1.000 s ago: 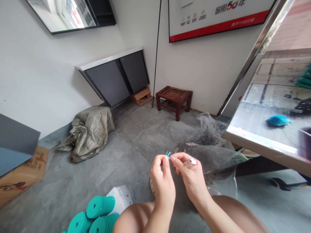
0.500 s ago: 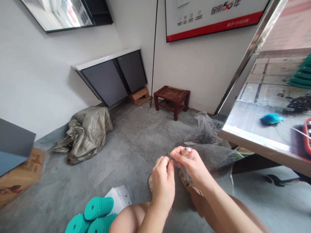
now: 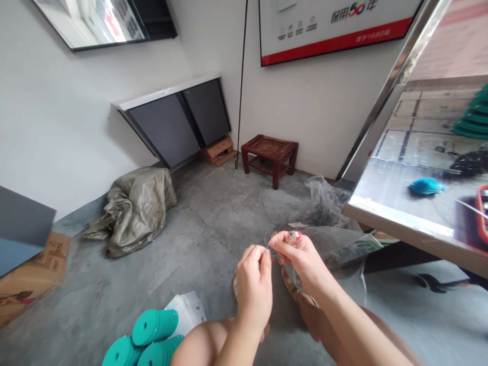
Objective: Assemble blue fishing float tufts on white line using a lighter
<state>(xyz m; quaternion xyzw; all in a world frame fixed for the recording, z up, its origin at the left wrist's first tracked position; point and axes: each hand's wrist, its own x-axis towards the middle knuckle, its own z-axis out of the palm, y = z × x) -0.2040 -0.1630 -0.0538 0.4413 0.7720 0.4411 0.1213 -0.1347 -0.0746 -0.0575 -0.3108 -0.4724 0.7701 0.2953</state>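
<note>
My left hand point(image 3: 255, 284) and my right hand point(image 3: 301, 256) are close together above my feet, fingertips nearly meeting. Both have their fingers pinched closed. A thin teal strand point(image 3: 268, 245) shows at the fingertips between them; most of it is hidden by the fingers, and its exact kind is too small to tell. A small white-and-red band point(image 3: 294, 234) is around a finger of my right hand. To the lower left, several stacks of teal discs with center holes point(image 3: 152, 327) stand on the floor, near my knee.
A steel-edged table point(image 3: 396, 203) at right carries a blue bundle point(image 3: 426, 186), teal pieces point(image 3: 475, 119) and a red container point(image 3: 483, 213). Clear plastic bags point(image 3: 335, 244) lie below. A wooden stool point(image 3: 270, 147), grey sack point(image 3: 141, 203) and cardboard box point(image 3: 49, 269) stand around the floor.
My hands have drawn slightly apart, the left one shifting a little to the left. The teal strand between the fingertips is now more visible.
</note>
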